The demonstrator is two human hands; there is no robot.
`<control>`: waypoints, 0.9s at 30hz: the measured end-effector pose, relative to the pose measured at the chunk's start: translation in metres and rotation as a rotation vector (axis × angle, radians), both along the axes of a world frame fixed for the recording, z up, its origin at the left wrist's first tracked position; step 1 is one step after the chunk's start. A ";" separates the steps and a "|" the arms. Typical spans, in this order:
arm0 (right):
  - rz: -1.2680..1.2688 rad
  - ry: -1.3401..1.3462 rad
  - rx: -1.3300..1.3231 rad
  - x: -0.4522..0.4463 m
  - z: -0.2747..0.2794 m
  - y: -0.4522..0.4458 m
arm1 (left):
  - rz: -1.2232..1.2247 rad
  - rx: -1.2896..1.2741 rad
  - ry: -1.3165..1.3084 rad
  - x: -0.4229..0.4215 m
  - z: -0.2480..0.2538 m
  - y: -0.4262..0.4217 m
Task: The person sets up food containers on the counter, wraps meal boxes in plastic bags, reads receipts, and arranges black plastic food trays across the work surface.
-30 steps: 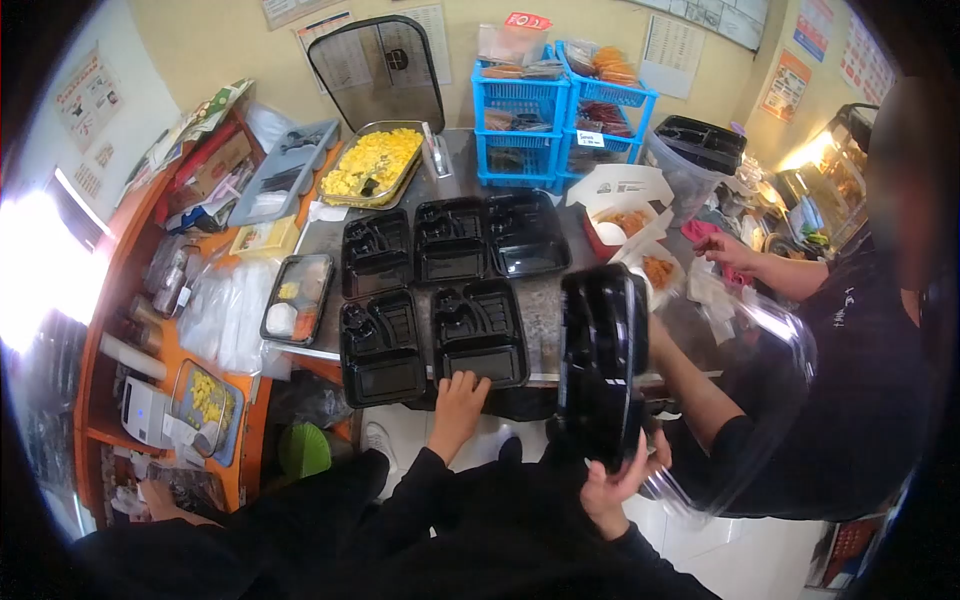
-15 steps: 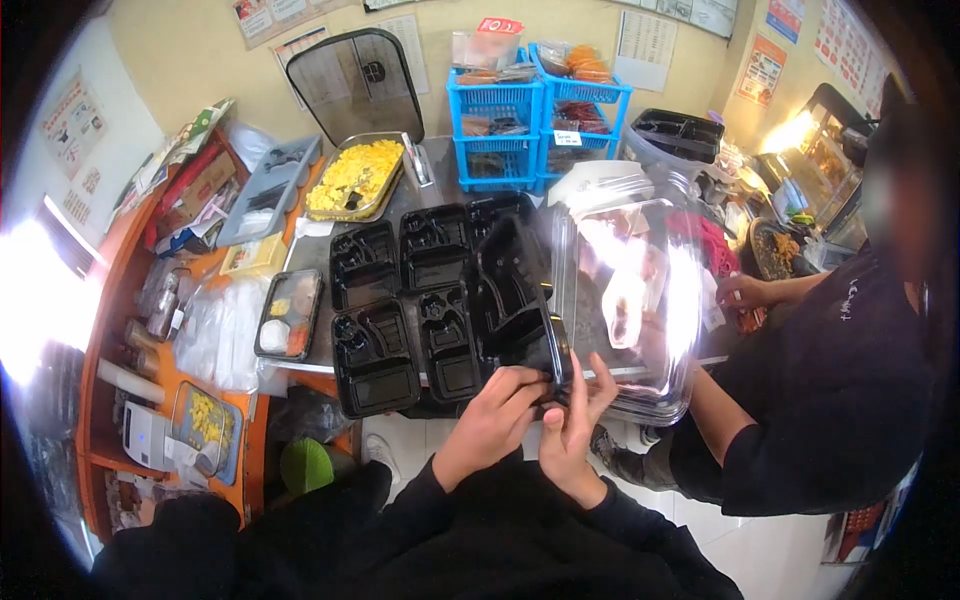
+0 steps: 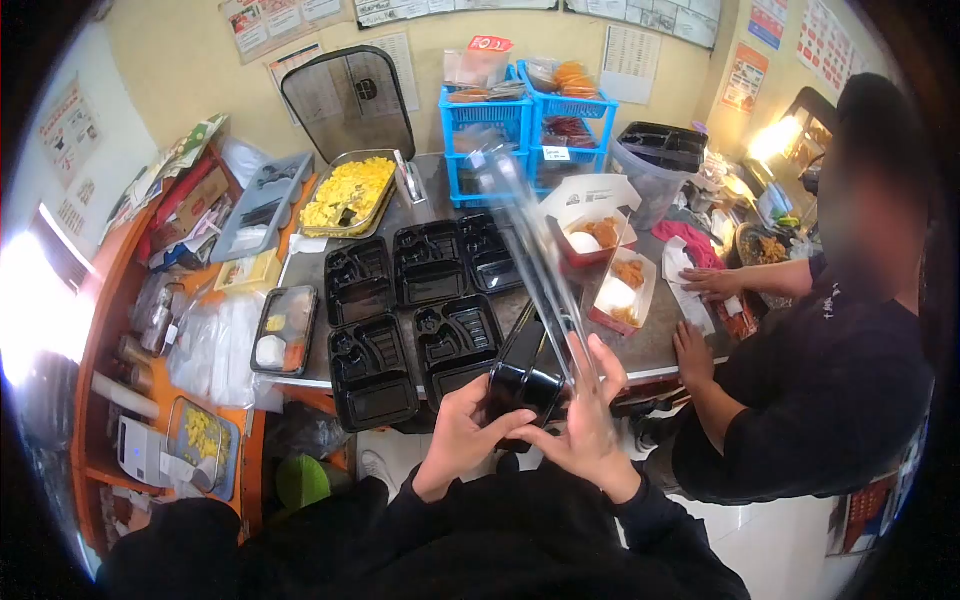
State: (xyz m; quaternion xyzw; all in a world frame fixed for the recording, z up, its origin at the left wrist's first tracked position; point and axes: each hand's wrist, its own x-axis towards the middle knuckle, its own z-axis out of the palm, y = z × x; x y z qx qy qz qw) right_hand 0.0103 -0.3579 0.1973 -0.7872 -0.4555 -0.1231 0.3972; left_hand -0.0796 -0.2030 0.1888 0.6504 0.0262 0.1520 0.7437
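Note:
My left hand (image 3: 462, 435) is closed around the near end of a black compartment tray (image 3: 525, 388), tilted up in front of me. My right hand (image 3: 590, 430) grips clear plastic lids (image 3: 540, 265), seen nearly edge-on, while its thumb reaches over to the black tray's end. How many trays or lids are held I cannot tell. Beyond my hands, several black bento trays (image 3: 375, 375) lie in rows on the dark table (image 3: 430, 185). To their left stands a filled, lidded bento (image 3: 285, 330) with rice and other food.
A container of yellow scrambled egg (image 3: 350, 195) sits at the back, near blue basket racks (image 3: 487, 125). Right of the lids are two open food boxes (image 3: 625, 290) with rice and fried pieces. A co-worker (image 3: 850, 330) stands at the right, hands on the table by a white cloth (image 3: 690, 290).
The clear lids have swung from lying broadside to nearly edge-on, uncovering the food boxes. The black tray has turned and come lower, between my hands. The co-worker's hands now rest on the table.

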 end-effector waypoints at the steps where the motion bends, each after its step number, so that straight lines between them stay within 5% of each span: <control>1: 0.015 0.023 0.044 0.000 -0.005 0.001 | -0.009 -0.042 -0.018 0.001 -0.003 0.001; 7: 0.057 0.062 -0.016 -0.002 -0.002 -0.003 | -0.189 -0.173 -0.074 -0.003 -0.022 0.008; 12: -0.044 0.027 0.005 -0.011 -0.008 -0.016 | -0.178 0.187 -0.231 -0.006 -0.007 0.004; 16: -0.088 0.005 -0.005 -0.009 -0.002 -0.031 | -0.159 -0.060 -0.057 -0.008 -0.011 0.000; 20: -0.211 0.021 0.104 -0.004 0.000 -0.049 | 0.075 -0.245 -0.182 0.004 -0.005 0.003; 25: -0.427 -0.059 0.242 -0.012 0.021 -0.075 | 0.353 0.054 -0.290 0.044 -0.013 0.004; 27: -0.464 -0.030 0.293 -0.015 0.026 -0.077 | 0.458 0.481 -0.341 0.074 -0.035 0.000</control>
